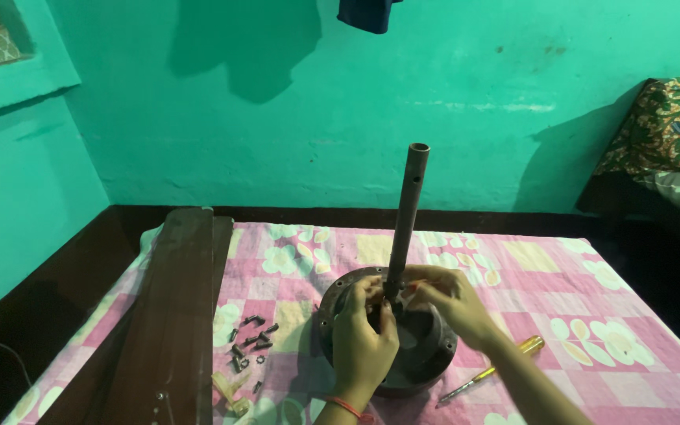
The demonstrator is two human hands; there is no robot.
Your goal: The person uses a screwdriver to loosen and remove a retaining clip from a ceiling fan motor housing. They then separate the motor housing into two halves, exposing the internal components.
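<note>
Rod (407, 212) upright — both hands (403, 315) at base

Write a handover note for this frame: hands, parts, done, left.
Left hand: at the base of the upright rod, fingers closed around something small there; what exactly is hidden.
Right hand: also at the rod base, grip unclear.
Round motor housing sits on the floral cloth, rod standing in its centre.
Loose screws lie left of the housing; dark wooden blades further left; yellow-handled screwdriver to the right, untouched.
Done: screws are out.
Left: the work at the rod base.
</note>
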